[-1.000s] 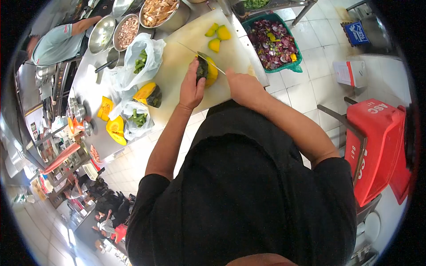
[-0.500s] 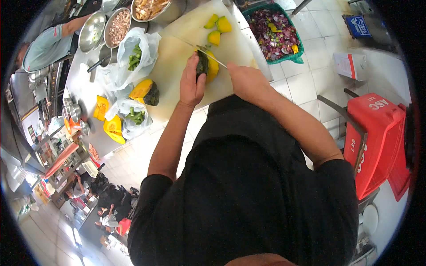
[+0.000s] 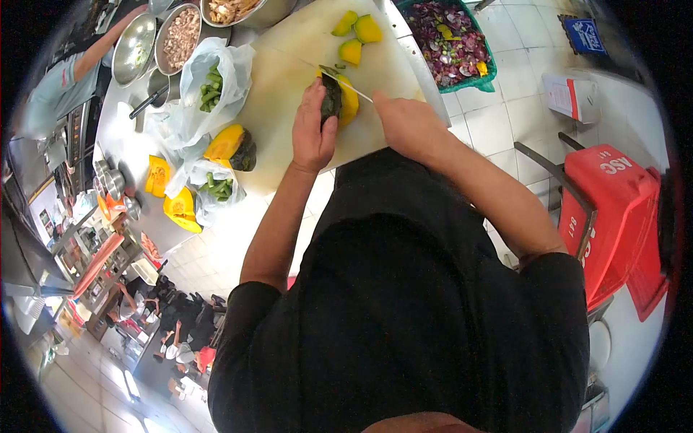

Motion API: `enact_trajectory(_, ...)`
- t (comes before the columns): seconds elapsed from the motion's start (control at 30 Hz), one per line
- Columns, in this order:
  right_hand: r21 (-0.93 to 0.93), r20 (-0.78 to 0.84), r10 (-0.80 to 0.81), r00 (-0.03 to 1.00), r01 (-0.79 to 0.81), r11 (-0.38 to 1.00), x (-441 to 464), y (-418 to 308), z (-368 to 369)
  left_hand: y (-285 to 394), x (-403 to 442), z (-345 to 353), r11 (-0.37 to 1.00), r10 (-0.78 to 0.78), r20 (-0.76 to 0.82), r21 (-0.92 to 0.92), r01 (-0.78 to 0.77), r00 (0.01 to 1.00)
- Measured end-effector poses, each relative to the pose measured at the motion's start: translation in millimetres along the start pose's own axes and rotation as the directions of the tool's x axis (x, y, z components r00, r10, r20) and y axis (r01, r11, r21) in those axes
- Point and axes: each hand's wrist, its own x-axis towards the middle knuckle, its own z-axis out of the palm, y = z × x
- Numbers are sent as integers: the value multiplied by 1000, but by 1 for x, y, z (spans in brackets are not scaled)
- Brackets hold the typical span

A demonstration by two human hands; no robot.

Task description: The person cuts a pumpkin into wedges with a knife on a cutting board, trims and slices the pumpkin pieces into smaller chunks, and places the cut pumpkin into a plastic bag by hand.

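Green-skinned pumpkin piece (image 3: 330, 99), one, against the flat left hand (image 3: 312, 133); right hand (image 3: 408, 126) closed on one knife (image 3: 357, 91). Three pumpkin chunks (image 3: 351, 52) beyond; rightward, one red bin (image 3: 613, 209) reads "ASC".

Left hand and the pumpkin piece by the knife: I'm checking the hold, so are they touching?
Touching: the head view shows the left hand with fingers against the dark green rind of the pumpkin piece.

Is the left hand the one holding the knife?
No, the right hand grips the knife, while the left hand steadies the pumpkin piece.
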Motion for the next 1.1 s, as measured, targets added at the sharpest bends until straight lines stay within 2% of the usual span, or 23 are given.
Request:
enact_trajectory(0.2, 40, 8, -38, 999, 38, 998, 10, -3, -4, -2, -1, 3, 999, 23, -18, -24, -23, 1000)
enact_trajectory(0.3, 11, -116, -55, 992, 57, 998, 34, 12, 32, -1, 0, 2, 999, 12, -6, -30, -13, 1000)
enact_trajectory(0.4, 18, -165, -139, 976, 144, 989, 47, 15, 35, 2, -1, 2, 1000, -7, 3, -17, 7, 1000)
enact_trajectory(0.5, 19, -163, -84, 983, 88, 996, 53, 14, 38, 2, -4, 2, 1000, -3, -2, -7, 3, 1000)
enact_trajectory(0.6, -7, -83, -74, 994, 74, 997, 59, 22, 33, 4, 1, 3, 1000, -8, -4, -13, 8, 1000)
enact_trajectory(0.7, 57, -2, 65, 998, -64, 996, 40, 28, 26, 8, -3, 1, 999, -29, -1, -26, 29, 1000)
enact_trajectory(0.8, 79, 49, 109, 993, -112, 991, 29, 33, 26, 8, -4, 1, 1000, -30, -1, 3, 30, 1000)
enact_trajectory(1.1, 52, -169, 223, 960, -217, 975, 28, 87, 5, 10, -2, -1, 1000, -22, 5, -14, 22, 1000)
